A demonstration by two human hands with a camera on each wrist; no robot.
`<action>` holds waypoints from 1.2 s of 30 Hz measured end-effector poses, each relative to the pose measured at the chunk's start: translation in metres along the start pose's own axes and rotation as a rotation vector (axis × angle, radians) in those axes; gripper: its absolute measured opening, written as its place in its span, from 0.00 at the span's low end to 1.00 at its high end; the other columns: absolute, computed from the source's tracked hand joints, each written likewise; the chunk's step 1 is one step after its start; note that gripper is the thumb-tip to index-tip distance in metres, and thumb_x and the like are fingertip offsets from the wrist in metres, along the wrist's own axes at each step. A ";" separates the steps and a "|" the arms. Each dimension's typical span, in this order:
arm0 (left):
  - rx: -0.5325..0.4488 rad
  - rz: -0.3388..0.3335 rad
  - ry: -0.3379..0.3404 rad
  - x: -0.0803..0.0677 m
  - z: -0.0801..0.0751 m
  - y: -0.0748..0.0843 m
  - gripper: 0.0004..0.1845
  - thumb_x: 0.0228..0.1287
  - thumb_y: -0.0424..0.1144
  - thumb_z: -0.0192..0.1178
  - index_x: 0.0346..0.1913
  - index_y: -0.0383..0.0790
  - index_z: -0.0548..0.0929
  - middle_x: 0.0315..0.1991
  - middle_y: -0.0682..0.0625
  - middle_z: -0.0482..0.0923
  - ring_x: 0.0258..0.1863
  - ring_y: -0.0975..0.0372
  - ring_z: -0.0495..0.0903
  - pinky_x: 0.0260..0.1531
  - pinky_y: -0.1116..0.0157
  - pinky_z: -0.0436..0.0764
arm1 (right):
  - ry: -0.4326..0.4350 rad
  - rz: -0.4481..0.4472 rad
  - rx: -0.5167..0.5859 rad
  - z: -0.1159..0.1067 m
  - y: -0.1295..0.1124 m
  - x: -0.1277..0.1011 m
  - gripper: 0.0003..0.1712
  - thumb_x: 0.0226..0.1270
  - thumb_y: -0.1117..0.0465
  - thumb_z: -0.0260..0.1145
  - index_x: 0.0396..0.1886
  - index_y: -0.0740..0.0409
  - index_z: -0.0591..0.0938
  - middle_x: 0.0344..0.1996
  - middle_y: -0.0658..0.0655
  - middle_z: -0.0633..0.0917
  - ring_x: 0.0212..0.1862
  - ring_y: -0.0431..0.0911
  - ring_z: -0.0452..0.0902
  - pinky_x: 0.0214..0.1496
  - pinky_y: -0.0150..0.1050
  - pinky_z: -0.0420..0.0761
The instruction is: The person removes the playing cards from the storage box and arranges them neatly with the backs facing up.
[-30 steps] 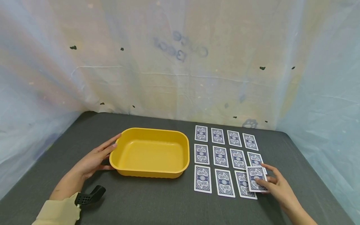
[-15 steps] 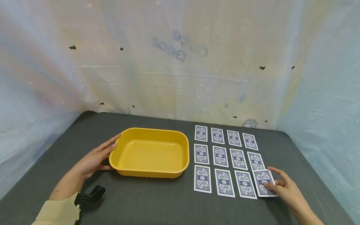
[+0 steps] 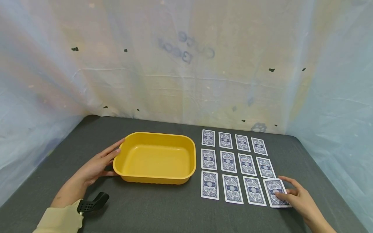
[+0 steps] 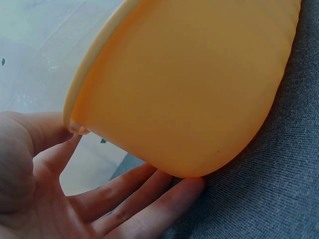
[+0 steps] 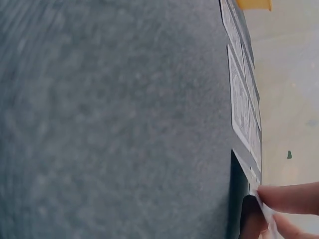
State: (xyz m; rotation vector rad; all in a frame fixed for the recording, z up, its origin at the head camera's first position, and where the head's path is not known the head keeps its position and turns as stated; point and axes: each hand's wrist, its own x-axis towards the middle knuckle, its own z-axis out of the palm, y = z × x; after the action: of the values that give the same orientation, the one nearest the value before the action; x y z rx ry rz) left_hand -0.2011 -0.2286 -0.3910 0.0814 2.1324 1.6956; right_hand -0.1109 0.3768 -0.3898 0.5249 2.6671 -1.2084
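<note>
A yellow tub (image 3: 155, 158) stands upright on the grey tabletop (image 3: 163, 210), left of centre; its interior shows only bare yellow floor and walls. The person's left hand (image 3: 94, 166) lies against the tub's left end wall, fingers (image 4: 149, 204) straight and relaxed along the wall near its base, thumb up by the rim. Just right of the tub, twelve face-down playing cards with blue patterned backs form a grid of three rows by four columns, each card apart from its neighbours. The card at the near right corner of the grid (image 3: 276, 192) lies flat on the tabletop, slightly skewed against its row. The right hand (image 3: 300, 200) rests on that card's right half, fingertips (image 5: 286, 196) pinching its edge from above and below in the wrist view. A black clip-like object (image 3: 93, 202) sits by the left sleeve (image 3: 59, 220).
</note>
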 end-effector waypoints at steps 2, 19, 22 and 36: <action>0.003 0.000 0.001 0.000 0.000 0.000 0.36 0.72 0.61 0.43 0.76 0.63 0.42 0.78 0.42 0.32 0.73 0.37 0.43 0.49 0.48 0.79 | 0.005 -0.005 -0.025 0.000 0.001 0.000 0.44 0.62 0.60 0.68 0.72 0.65 0.56 0.22 0.47 0.78 0.23 0.36 0.71 0.27 0.32 0.70; 0.023 -0.009 0.020 0.001 -0.003 0.000 0.36 0.71 0.62 0.43 0.76 0.64 0.42 0.78 0.41 0.31 0.72 0.36 0.44 0.49 0.49 0.80 | 0.096 -0.064 -0.274 0.003 0.000 0.011 0.44 0.53 0.49 0.74 0.63 0.71 0.70 0.45 0.76 0.80 0.46 0.62 0.77 0.35 0.38 0.72; 0.039 -0.014 0.028 0.001 -0.003 0.001 0.36 0.71 0.62 0.43 0.76 0.63 0.42 0.78 0.40 0.31 0.72 0.36 0.45 0.49 0.49 0.80 | 0.105 -0.060 -0.313 0.004 -0.001 0.011 0.44 0.53 0.48 0.74 0.62 0.71 0.70 0.45 0.76 0.79 0.46 0.63 0.77 0.36 0.40 0.70; 0.225 0.056 0.093 0.001 0.002 0.002 0.35 0.73 0.59 0.43 0.77 0.55 0.47 0.74 0.32 0.49 0.66 0.40 0.63 0.48 0.52 0.81 | 0.096 -0.049 -0.310 0.005 0.001 0.015 0.46 0.53 0.49 0.74 0.61 0.74 0.68 0.45 0.76 0.79 0.45 0.62 0.77 0.38 0.40 0.70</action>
State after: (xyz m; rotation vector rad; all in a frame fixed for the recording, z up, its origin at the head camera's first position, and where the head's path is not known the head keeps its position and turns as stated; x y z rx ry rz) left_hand -0.2020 -0.2256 -0.3897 0.1296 2.4045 1.5100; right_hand -0.1242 0.3777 -0.3981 0.4794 2.8877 -0.7742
